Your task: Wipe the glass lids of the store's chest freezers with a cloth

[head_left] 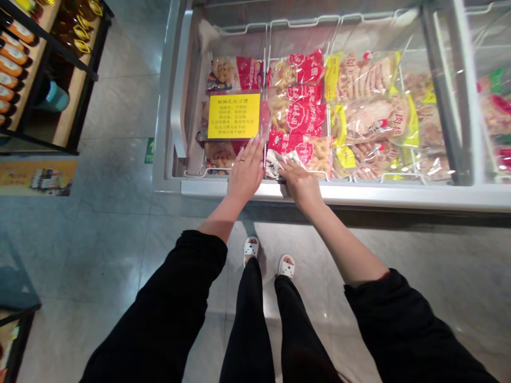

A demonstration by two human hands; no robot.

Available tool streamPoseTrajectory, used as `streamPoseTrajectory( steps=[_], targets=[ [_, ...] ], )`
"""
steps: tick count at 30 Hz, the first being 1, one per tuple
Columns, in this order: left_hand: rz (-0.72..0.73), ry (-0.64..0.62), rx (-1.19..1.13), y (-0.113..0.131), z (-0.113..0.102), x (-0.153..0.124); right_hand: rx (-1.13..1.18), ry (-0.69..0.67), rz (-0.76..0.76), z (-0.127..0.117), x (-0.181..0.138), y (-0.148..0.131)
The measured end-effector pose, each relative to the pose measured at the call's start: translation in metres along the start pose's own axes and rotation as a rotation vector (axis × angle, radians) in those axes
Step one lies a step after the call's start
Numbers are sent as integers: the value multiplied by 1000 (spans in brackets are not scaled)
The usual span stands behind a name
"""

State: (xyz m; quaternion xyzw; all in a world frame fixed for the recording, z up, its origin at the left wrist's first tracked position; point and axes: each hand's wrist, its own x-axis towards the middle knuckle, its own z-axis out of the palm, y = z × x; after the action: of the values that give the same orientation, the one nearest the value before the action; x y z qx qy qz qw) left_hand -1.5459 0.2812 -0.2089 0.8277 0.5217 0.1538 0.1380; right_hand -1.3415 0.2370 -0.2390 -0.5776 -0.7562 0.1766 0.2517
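Observation:
A chest freezer (359, 194) with sliding glass lids stands in front of me. My left hand (246, 171) lies flat with fingers stretched out on the glass lid, just below a yellow notice (233, 115) stuck to the glass. My right hand (300, 180) presses on a white cloth (276, 161) at the near edge of the lid, fingers curled over it. Under the glass lie red bags of frozen food (301, 114) and yellow-edged bags of frozen meat (369, 109) in wire baskets.
A dark shelf with bottles (48, 69) stands at the left, across a tiled aisle. A floor sticker (38, 178) lies by the shelf foot. Another shelf corner (16, 314) shows at bottom left. My feet in white slippers (267, 258) stand close to the freezer.

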Motion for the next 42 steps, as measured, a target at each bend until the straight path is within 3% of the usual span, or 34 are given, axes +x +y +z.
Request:
streamPoseTrajectory(
  steps=[3,6,12,16,20,24,28,32,38,40,42],
  targets=[
    [-41,13,-25,13,10,4,19,-52,-47,-18,-18,17],
    [-75,33,-28,16,13,1,8,11,7,-23,-22,25],
    [-92,47,-1,15,14,-3,36,175,163,8,0,-4],
    [-88,30,7,15,14,-4,95,62,18,8,-8,-11],
    [-62,9,42,13,15,-4,114,-4,-79,-15,-29,15],
    [-45,1,76,13,16,-4,77,133,48,-23,-27,35],
    [-65,-7,77,16,14,-4,78,250,177,-4,-4,22],
    [-67,-30,64,18,11,-5,78,124,65,3,7,7],
    [-68,-50,85,17,10,-5,174,-142,-132,-33,-17,29],
    [-66,-43,89,17,11,-5,184,-146,-145,-40,-19,40],
    [-66,-27,84,17,12,-5,163,-61,-83,-37,-13,44]
  ],
)
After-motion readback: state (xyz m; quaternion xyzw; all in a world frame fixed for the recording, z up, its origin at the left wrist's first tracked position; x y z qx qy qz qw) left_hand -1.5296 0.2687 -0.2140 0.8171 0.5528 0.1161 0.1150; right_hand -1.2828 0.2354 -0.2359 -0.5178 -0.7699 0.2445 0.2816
